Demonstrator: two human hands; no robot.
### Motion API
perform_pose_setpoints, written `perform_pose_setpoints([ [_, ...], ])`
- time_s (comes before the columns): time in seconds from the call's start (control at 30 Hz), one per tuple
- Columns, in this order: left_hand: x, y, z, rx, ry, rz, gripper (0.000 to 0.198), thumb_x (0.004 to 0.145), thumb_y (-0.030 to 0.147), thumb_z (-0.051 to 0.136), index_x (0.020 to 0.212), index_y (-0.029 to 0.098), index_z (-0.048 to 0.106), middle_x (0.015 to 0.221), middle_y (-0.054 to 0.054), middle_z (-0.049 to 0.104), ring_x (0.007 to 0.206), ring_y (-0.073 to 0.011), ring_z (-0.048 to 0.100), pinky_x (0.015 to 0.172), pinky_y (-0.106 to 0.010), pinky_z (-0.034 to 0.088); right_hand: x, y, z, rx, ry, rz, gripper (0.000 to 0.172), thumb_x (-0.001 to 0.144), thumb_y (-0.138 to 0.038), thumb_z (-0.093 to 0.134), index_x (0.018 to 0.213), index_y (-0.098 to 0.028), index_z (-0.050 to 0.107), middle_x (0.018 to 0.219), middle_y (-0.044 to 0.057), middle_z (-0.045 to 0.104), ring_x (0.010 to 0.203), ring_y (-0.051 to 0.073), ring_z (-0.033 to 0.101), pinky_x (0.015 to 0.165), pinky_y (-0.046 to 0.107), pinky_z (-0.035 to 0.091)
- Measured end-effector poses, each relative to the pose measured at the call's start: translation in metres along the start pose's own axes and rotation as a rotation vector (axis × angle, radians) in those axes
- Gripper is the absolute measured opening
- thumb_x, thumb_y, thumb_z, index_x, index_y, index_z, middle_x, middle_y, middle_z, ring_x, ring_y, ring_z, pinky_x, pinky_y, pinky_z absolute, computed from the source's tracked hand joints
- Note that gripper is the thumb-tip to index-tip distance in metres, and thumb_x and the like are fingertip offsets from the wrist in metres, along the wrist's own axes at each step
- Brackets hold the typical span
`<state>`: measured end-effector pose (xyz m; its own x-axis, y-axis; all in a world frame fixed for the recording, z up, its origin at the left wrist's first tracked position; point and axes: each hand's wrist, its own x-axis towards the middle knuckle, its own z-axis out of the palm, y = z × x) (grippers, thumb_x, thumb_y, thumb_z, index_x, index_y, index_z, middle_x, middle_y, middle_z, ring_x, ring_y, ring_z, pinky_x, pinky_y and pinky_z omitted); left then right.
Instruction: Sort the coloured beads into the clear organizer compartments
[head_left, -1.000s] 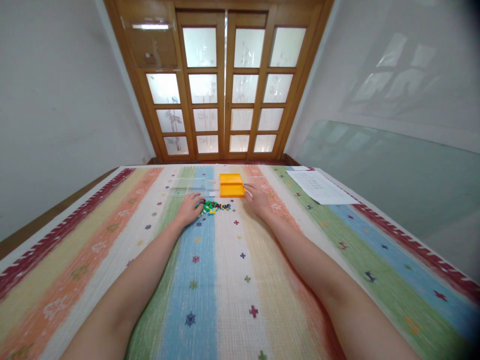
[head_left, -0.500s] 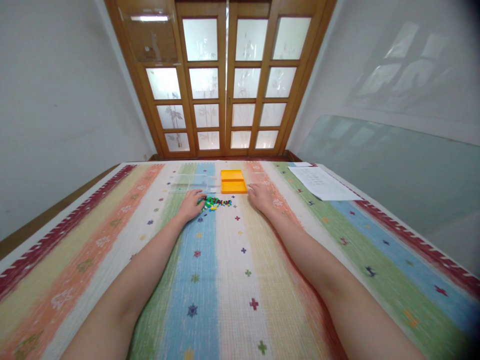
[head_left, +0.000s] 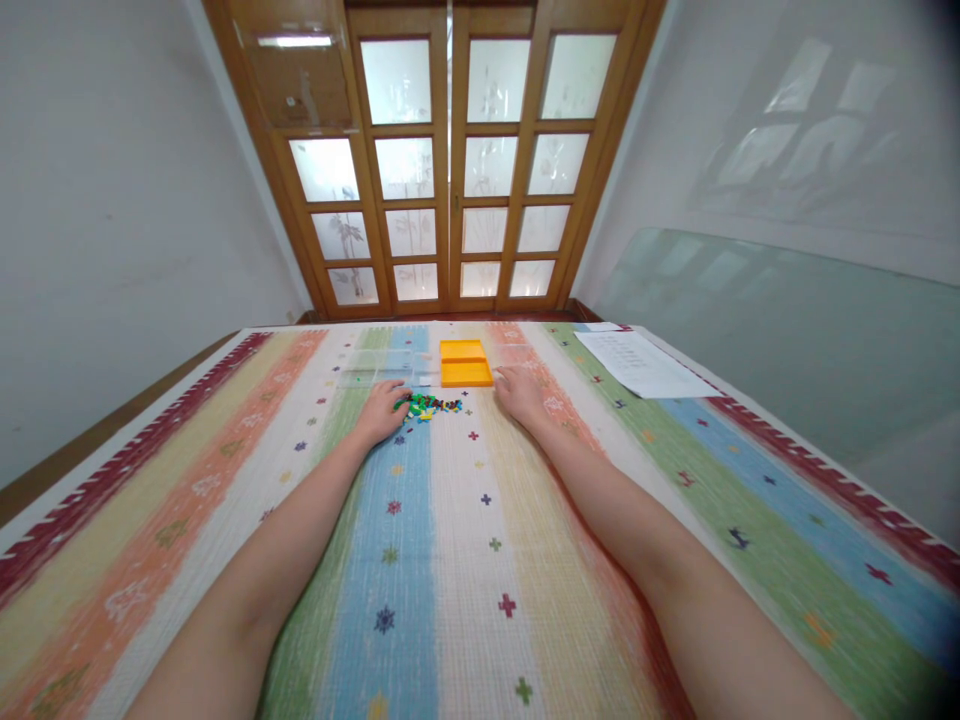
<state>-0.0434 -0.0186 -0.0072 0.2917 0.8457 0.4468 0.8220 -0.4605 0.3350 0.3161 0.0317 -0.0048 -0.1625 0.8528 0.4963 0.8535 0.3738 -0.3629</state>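
Observation:
My left hand (head_left: 382,410) rests on the cloth at the left edge of a small heap of colourful little pieces (head_left: 426,406), mostly green with some brown, yellow, blue and white. Its fingers are apart and bent loosely toward the heap; no piece can be made out in them. A yellow-orange open box (head_left: 466,374) with two sections lies just beyond the heap. Close by the box's right side is my right hand (head_left: 520,392), resting on the cloth with its fingers loosely bent and apart, and nothing visible in it.
Clear plastic trays (head_left: 375,367) lie left of the box, beyond my left hand. Printed paper sheets (head_left: 637,362) are at the far right of the table. A striped tablecloth (head_left: 465,560) covers the table, with wooden glazed doors (head_left: 450,215) behind its far edge.

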Motion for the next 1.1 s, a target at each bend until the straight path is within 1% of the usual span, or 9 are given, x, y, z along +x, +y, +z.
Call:
perform_pose_setpoints([
  [0.3, 0.0, 0.0, 0.0, 0.0, -0.01, -0.007, 0.031, 0.094, 0.028, 0.058, 0.119, 0.024, 0.075, 0.14, -0.01, 0.064, 0.135, -0.0289, 0.055, 0.121, -0.052, 0.041, -0.001, 0.0, 0.001, 0.006, 0.021, 0.012, 0.044, 0.097, -0.024, 0.051, 0.136, -0.014, 0.069, 0.132, 0.016, 0.071, 0.127, 0.029, 0.061, 0.112, 0.046, 0.045],
  [0.43, 0.0, -0.002, 0.0, 0.006, -0.006, 0.007, 0.032, 0.094, 0.029, 0.057, 0.12, 0.022, 0.075, 0.139, -0.012, 0.064, 0.134, -0.0289, 0.055, 0.121, -0.051, 0.041, -0.001, -0.001, 0.001, -0.014, 0.016, 0.024, 0.046, 0.097, -0.025, 0.052, 0.139, -0.012, 0.066, 0.132, 0.017, 0.07, 0.126, 0.031, 0.061, 0.112, 0.047, 0.044],
  [0.53, -0.001, -0.002, 0.001, -0.001, -0.003, 0.008, 0.032, 0.094, 0.029, 0.057, 0.12, 0.022, 0.075, 0.14, -0.011, 0.064, 0.134, -0.0289, 0.055, 0.121, -0.051, 0.041, -0.001, -0.004, -0.002, -0.027, 0.036, 0.01, 0.045, 0.097, -0.025, 0.054, 0.138, -0.012, 0.066, 0.131, 0.017, 0.071, 0.125, 0.032, 0.06, 0.111, 0.048, 0.044],
  [0.67, -0.001, -0.003, 0.002, -0.006, -0.006, -0.001, 0.031, 0.094, 0.029, 0.058, 0.12, 0.024, 0.075, 0.14, -0.01, 0.064, 0.135, -0.0289, 0.055, 0.121, -0.051, 0.041, -0.003, -0.016, -0.008, -0.007, 0.018, -0.115, 0.034, 0.099, -0.023, 0.054, 0.125, -0.016, 0.073, 0.124, 0.015, 0.073, 0.12, 0.03, 0.061, 0.109, 0.045, 0.044],
  [0.8, -0.001, -0.002, 0.001, -0.013, -0.004, -0.002, 0.032, 0.094, 0.029, 0.058, 0.119, 0.023, 0.075, 0.14, -0.011, 0.063, 0.135, -0.029, 0.054, 0.121, -0.052, 0.04, -0.01, -0.037, -0.011, 0.021, -0.143, -0.309, 0.027, 0.102, -0.024, 0.053, 0.114, -0.02, 0.077, 0.112, 0.011, 0.075, 0.106, 0.025, 0.065, 0.097, 0.038, 0.047],
  [0.87, -0.001, -0.002, 0.001, -0.018, -0.006, -0.009, 0.031, 0.094, 0.028, 0.058, 0.119, 0.023, 0.076, 0.14, -0.011, 0.063, 0.135, -0.0288, 0.054, 0.121, -0.052, 0.04, -0.014, -0.048, -0.009, 0.018, -0.224, -0.402, 0.026, 0.102, -0.025, 0.056, 0.115, -0.021, 0.077, 0.109, 0.01, 0.075, 0.103, 0.024, 0.065, 0.094, 0.035, 0.047],
  [0.93, -0.001, -0.001, 0.0, -0.024, -0.007, -0.014, 0.031, 0.094, 0.028, 0.058, 0.118, 0.023, 0.076, 0.139, -0.011, 0.064, 0.135, -0.0289, 0.054, 0.121, -0.052, 0.04, -0.017, -0.056, -0.008, 0.016, -0.277, -0.473, 0.027, 0.101, -0.026, 0.058, 0.122, -0.022, 0.075, 0.11, 0.009, 0.074, 0.104, 0.023, 0.065, 0.093, 0.033, 0.046],
  [1.0, -0.001, 0.0, 0.0, -0.025, -0.008, -0.014, 0.031, 0.094, 0.028, 0.058, 0.118, 0.023, 0.076, 0.139, -0.011, 0.064, 0.135, -0.0288, 0.054, 0.121, -0.052, 0.04, -0.018, -0.061, -0.007, 0.02, -0.304, -0.506, 0.028, 0.1, -0.026, 0.061, 0.126, -0.023, 0.073, 0.111, 0.009, 0.073, 0.106, 0.023, 0.064, 0.093, 0.032, 0.046],
  [1.1, -0.001, -0.001, 0.0, -0.022, -0.01, -0.007, 0.031, 0.094, 0.028, 0.058, 0.118, 0.023, 0.076, 0.139, -0.011, 0.063, 0.135, -0.0285, 0.054, 0.122, -0.052, 0.039, -0.018, -0.062, -0.006, 0.032, -0.309, -0.502, 0.025, 0.101, -0.026, 0.062, 0.122, -0.022, 0.074, 0.11, 0.009, 0.072, 0.106, 0.022, 0.064, 0.093, 0.031, 0.046],
])
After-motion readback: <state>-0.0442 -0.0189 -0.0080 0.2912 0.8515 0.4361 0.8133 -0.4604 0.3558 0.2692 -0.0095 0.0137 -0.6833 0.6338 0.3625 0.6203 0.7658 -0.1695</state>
